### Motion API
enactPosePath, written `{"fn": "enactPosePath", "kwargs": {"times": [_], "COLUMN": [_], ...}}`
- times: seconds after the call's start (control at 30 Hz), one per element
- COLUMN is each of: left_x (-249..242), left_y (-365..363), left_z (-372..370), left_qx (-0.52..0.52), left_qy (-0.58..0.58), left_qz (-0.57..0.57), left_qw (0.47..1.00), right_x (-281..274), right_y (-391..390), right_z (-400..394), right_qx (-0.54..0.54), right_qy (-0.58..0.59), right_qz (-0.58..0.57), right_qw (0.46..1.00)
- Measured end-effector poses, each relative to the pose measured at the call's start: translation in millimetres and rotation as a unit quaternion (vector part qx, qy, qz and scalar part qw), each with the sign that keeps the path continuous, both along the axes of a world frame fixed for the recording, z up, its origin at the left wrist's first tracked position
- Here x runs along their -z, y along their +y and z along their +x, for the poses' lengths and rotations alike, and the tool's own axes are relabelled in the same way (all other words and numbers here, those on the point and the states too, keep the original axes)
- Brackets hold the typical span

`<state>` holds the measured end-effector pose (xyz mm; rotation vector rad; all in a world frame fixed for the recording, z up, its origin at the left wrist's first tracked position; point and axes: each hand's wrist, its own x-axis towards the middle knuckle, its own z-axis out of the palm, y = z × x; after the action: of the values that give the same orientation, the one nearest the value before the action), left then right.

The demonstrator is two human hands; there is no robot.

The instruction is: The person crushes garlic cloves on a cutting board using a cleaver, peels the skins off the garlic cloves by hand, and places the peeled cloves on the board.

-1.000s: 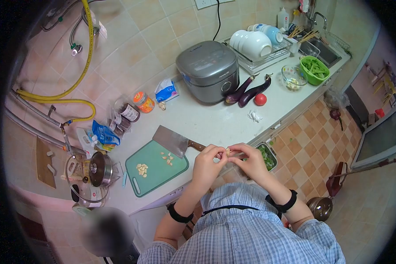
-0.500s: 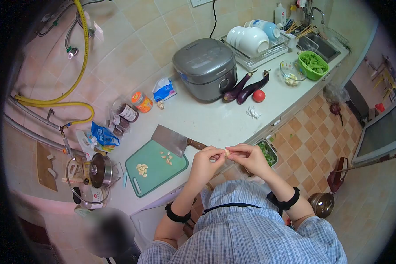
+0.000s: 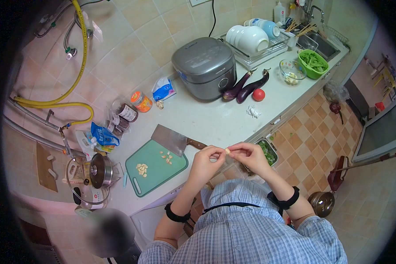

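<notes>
garlic clove [image 3: 227, 151] barely visible between fingertips [image 3: 232, 148]

The white table [image 3: 193, 122] supports the following items. Near left: green cutting board [image 3: 167, 177]; cleaver [image 3: 168, 140], blade overlapping the board's edge. Along the wall: dark jar [image 3: 128, 113], orange-lidded jar [image 3: 141, 101], blue-and-white packet [image 3: 163, 89], rice cooker [image 3: 204, 68], dish rack [image 3: 265, 57]. In front of the cooker and rack: two eggplants [image 3: 252, 88], tomato [image 3: 258, 94], crumpled white tissue [image 3: 253, 111]. Toward the sink [image 3: 325, 47]: glass bowl [image 3: 299, 79], green basket [image 3: 323, 75].
</notes>
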<state>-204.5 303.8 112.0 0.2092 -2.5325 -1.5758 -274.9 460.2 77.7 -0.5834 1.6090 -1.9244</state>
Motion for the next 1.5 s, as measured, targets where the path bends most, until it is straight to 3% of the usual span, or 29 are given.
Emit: {"fn": "enactPosePath", "kwargs": {"times": [0.57, 0.7, 0.87, 1.17, 1.23, 1.5], "left_x": [-5.7, -2.9, 7.3, 15.7, 16.9, 12.8], "left_y": [-0.7, -1.4, -2.4, -3.2, -3.8, 4.9], "left_z": [-2.5, -2.9, -4.6, -6.9, -6.8, -10.6], "left_qx": [0.071, 0.084, 0.088, 0.083, 0.078, 0.026], "left_qy": [0.001, 0.006, 0.005, -0.01, -0.007, 0.067], "left_qz": [0.01, 0.022, 0.157, 0.236, 0.212, 0.033], "left_qw": [0.997, 0.996, 0.984, 0.968, 0.974, 0.997], "right_x": [3.4, -1.1, -0.8, 13.7, 14.2, 15.4], "right_y": [0.7, 1.9, 3.4, 7.2, 7.0, 3.4], "right_z": [0.3, -1.7, -4.6, -8.3, -8.6, -7.3], "right_qx": [0.005, -0.014, -0.035, -0.107, -0.104, -0.041], "right_qy": [0.003, -0.072, -0.139, -0.268, -0.321, -0.313], "right_qz": [0.002, -0.025, -0.036, -0.12, -0.141, -0.142], "right_qw": [1.0, 0.997, 0.989, 0.95, 0.931, 0.938]}}
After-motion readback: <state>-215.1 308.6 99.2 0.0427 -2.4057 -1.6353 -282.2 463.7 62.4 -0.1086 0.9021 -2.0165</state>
